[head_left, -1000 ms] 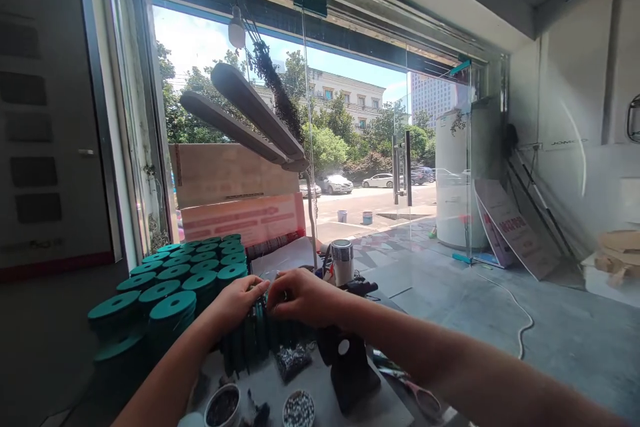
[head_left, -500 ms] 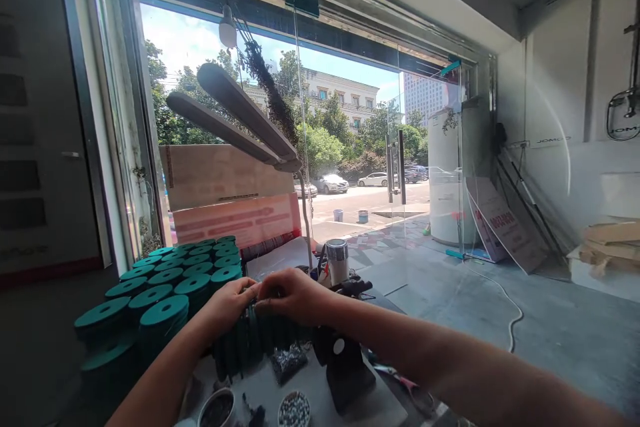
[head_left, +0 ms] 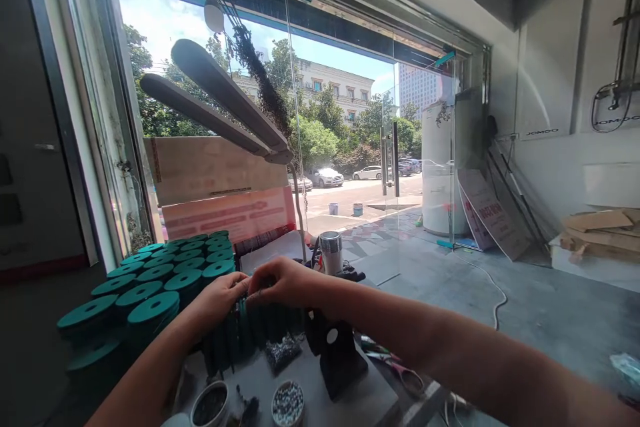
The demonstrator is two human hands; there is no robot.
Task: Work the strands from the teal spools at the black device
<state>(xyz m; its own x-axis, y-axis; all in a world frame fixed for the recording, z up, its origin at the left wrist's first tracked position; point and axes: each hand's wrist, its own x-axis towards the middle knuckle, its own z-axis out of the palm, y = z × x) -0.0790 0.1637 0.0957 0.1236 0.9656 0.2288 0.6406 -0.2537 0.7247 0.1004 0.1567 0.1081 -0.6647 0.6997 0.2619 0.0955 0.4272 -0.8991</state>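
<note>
My left hand (head_left: pixel 217 297) and my right hand (head_left: pixel 280 283) meet fingertip to fingertip above a row of dark green discs standing on edge (head_left: pixel 250 337). Both hands are closed in a pinch on something small that I cannot make out. Stacks of green spools (head_left: pixel 150 287) fill the table to the left of my left hand. A black stand (head_left: pixel 340 353) sits just below my right wrist.
Two small round dishes (head_left: pixel 287 403) of beads lie near the table's front edge, a bag of beads (head_left: pixel 280 350) behind them. A metal can (head_left: pixel 330 252), scissors (head_left: pixel 395 373), cardboard boxes (head_left: pixel 220 177) and a lamp arm (head_left: pixel 225 100) surround the work spot. Glass doors face a street.
The view has swung right and slightly up, so everything sits further left. My hands stay pinched together over the row of discs.
</note>
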